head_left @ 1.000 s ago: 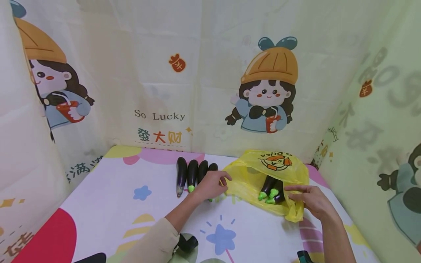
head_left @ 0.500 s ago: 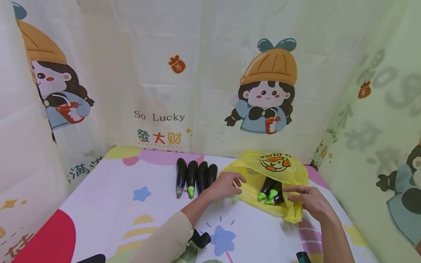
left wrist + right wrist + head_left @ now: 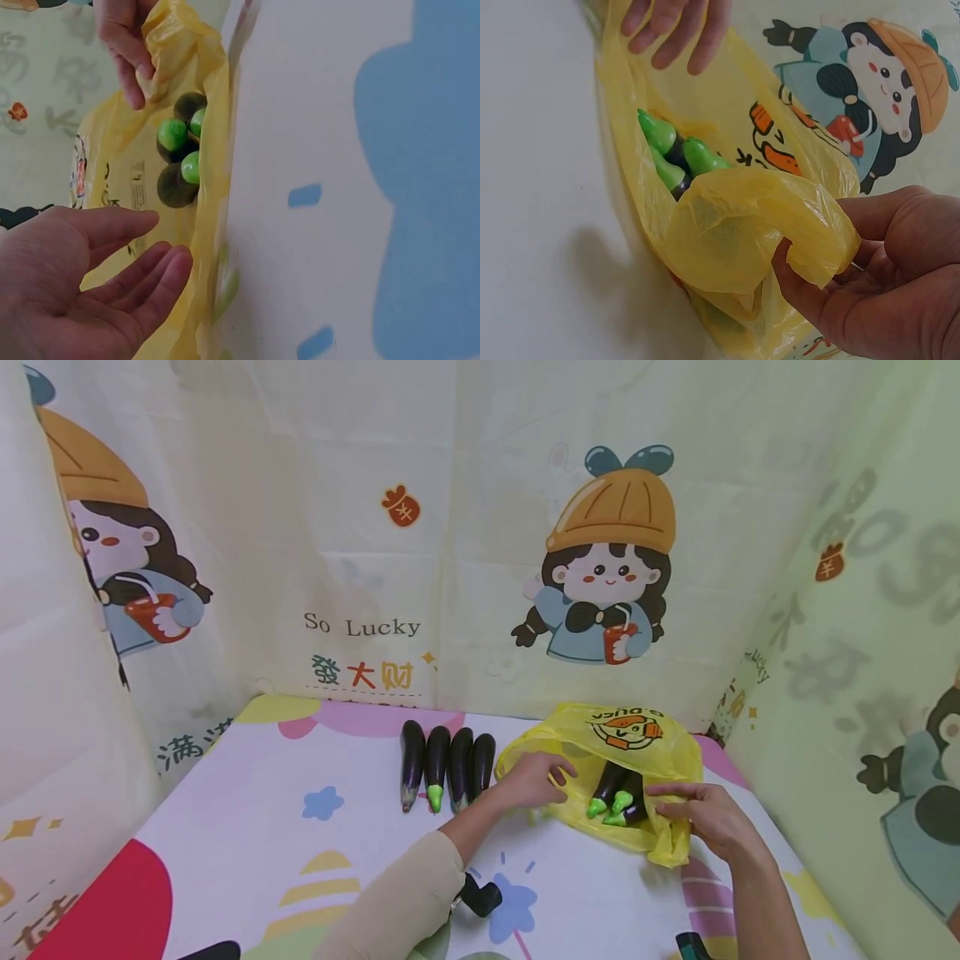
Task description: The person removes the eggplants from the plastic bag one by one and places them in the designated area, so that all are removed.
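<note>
A yellow plastic bag (image 3: 573, 727) lies on its side at the right of the table, its mouth facing me. Inside it are three dark purple eggplants (image 3: 609, 783), green stem ends toward the opening. My right hand (image 3: 712, 820) pinches the right edge of the bag's mouth; in the right wrist view, thin crumpled plastic (image 3: 810, 225) runs between thumb and fingers. My left hand (image 3: 534, 779) hovers at the left side of the mouth, palm toward the eggplants. In the left wrist view its fingers (image 3: 161, 281) are relaxed, with nothing in them.
Several more eggplants (image 3: 437, 764) lie side by side in a row left of the bag, partly behind my left wrist. A printed cloth (image 3: 375, 860) covers the table. Curtains with cartoon figures (image 3: 607, 585) stand close behind and at both sides.
My left hand has moved right, from over the row of eggplants to the left side of the bag's mouth, uncovering more of the row. The right hand keeps its hold on the bag.
</note>
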`<action>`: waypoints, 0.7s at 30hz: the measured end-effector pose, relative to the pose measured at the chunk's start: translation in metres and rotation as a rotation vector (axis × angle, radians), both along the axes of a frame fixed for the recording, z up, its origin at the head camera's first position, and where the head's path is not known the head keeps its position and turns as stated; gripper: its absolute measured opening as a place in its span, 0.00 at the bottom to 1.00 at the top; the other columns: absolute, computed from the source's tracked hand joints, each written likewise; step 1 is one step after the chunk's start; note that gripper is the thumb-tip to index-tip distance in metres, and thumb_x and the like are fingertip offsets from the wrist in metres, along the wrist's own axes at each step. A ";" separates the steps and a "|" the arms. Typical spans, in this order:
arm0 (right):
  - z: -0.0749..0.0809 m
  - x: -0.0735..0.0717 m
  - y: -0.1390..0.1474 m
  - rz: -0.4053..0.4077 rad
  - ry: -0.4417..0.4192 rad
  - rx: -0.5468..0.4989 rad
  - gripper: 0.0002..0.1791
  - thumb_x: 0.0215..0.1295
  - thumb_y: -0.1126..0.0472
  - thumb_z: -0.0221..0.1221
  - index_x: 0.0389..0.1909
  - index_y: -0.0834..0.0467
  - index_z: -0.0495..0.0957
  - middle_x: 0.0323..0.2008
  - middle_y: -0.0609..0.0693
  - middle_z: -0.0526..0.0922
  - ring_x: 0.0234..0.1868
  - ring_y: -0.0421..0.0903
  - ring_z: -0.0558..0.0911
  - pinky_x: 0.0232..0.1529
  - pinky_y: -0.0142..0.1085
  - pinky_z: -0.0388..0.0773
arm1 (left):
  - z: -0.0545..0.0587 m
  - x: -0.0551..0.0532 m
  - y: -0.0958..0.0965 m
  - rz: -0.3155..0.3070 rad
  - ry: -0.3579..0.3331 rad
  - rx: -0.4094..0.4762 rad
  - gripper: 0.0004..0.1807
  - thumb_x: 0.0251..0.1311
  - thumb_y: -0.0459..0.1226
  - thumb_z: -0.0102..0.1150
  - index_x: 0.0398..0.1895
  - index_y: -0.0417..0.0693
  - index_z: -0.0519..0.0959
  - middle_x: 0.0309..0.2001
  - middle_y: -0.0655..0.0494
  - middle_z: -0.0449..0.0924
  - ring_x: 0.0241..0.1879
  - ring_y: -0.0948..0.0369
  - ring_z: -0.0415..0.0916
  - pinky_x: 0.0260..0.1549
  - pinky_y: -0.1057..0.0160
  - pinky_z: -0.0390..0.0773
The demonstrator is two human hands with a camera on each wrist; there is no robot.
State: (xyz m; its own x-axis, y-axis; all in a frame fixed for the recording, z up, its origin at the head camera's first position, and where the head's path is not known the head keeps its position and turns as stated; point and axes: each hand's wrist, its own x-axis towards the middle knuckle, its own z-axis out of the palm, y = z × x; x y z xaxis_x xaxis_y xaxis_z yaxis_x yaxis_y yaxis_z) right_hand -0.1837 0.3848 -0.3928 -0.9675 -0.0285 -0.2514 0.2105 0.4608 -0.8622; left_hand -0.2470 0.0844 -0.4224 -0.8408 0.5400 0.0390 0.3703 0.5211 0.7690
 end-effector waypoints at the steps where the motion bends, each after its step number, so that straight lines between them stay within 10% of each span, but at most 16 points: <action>1: 0.000 0.000 0.000 -0.002 0.001 -0.005 0.20 0.69 0.65 0.65 0.60 0.67 0.82 0.64 0.62 0.78 0.46 0.39 0.82 0.44 0.37 0.85 | 0.000 0.000 0.002 -0.005 -0.005 0.003 0.20 0.60 0.32 0.72 0.57 0.47 0.85 0.47 0.50 0.87 0.41 0.63 0.80 0.36 0.70 0.78; 21: -0.002 -0.001 -0.002 -0.009 -0.005 -0.023 0.20 0.68 0.65 0.65 0.59 0.68 0.83 0.59 0.54 0.83 0.45 0.37 0.83 0.44 0.36 0.86 | -0.013 -0.012 0.042 -0.026 -0.025 0.041 0.27 0.56 0.35 0.75 0.62 0.53 0.83 0.49 0.51 0.85 0.41 0.66 0.78 0.34 0.70 0.78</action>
State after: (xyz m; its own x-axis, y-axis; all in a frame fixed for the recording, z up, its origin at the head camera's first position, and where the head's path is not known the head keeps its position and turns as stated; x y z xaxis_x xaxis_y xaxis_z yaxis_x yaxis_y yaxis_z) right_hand -0.1843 0.3831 -0.3944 -0.9663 -0.0257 -0.2560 0.2191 0.4391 -0.8713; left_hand -0.2592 0.1263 -0.4354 -0.8274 0.5601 0.0405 0.3635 0.4792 0.7989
